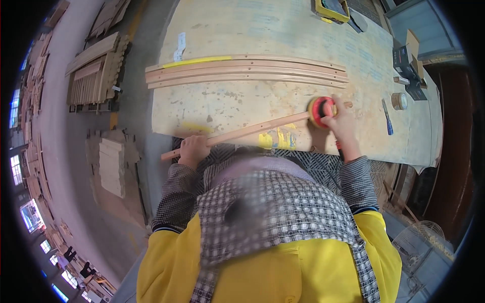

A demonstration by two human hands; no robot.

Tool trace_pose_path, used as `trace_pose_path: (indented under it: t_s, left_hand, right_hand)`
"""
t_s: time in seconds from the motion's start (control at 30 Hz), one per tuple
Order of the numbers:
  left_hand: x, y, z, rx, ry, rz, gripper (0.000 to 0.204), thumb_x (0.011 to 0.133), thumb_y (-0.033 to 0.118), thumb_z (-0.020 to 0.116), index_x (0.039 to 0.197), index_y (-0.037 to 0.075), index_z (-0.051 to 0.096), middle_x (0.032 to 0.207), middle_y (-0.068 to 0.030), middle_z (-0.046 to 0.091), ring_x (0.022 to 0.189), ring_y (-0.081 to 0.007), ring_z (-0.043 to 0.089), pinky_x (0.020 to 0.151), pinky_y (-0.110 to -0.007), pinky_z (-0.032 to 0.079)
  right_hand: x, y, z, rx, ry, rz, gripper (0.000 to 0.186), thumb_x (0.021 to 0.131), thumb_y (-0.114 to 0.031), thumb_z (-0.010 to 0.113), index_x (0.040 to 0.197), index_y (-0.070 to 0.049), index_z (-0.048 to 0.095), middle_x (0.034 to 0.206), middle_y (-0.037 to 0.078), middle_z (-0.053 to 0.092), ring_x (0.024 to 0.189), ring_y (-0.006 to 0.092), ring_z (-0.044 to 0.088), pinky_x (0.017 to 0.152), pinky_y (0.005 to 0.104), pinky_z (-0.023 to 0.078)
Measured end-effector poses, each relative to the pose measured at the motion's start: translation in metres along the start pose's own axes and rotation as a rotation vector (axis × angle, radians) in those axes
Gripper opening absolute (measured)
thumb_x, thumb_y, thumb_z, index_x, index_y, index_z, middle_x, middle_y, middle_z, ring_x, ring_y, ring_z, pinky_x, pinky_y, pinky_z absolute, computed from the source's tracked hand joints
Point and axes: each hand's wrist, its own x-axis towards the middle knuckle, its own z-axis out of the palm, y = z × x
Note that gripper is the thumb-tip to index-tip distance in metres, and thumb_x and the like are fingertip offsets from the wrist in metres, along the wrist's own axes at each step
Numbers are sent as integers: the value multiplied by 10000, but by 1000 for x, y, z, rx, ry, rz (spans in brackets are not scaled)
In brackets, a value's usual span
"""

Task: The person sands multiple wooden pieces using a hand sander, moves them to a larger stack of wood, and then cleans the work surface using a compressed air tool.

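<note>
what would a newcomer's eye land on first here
Probably the bright yellow long-sleeved top and black-and-white checked fabric apron filling the lower middle. Next, the round red-and-black handheld tool in the right hand, over the long, thin brown wooden strip that the left hand grips near its left end. Beyond it, similar wooden strips lie side by side across the pale tabletop.

the left hand (195, 150) clenches; the right hand (344, 123) curls farther forward.

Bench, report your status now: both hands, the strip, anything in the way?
Left hand grips strip near one end. Right hand holds red tool near strip's other end. Other strips beyond, not in the way.
</note>
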Motion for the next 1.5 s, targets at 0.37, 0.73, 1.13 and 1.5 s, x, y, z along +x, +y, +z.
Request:
trace_pose_path:
  t_s: [0.37, 0.73, 1.13, 1.5]
  left_hand:
    - [16, -22, -7, -440, -315, 211, 369, 659, 201, 664, 1011, 91, 667, 887, -186, 659, 856, -368, 617, 759, -407, 497]
    - [21, -23, -17, -657, -491, 195, 577, 574, 15, 693, 1143, 73, 618, 1067, -69, 658, 1000, -179, 592, 870, -307, 460]
    - [-35, -22, -24, -315, -94, 90, 388, 733, 437, 692, 731, 68, 571, 660, -163, 570, 657, -385, 573, 562, -459, 419]
    - [21, -41, -79, -30, 195, 205, 212, 766, 315, 676, 845, 118, 673, 714, -121, 628, 684, -326, 612, 601, -417, 475]
  right_hand:
    - [-68, -117, 87, 90, -274, -743, 539, 708, -159, 622, 1218, -291, 507, 923, 236, 530, 795, 404, 566, 682, 477, 471]
    - [-17, 9, 27, 31, 143, -143, 615, 645, -266, 694, 1235, -275, 520, 975, 228, 605, 860, 393, 612, 728, 441, 514]
    - [-32, 119, -30, 320, 473, 338, 846, 630, -240, 718, 1389, -120, 362, 1207, 207, 557, 1072, 353, 562, 911, 394, 441]
    - [-20, 98, -6, 216, 394, 307, 865, 613, -220, 703, 1389, -75, 349, 1194, 246, 550, 1061, 381, 560, 890, 408, 453]
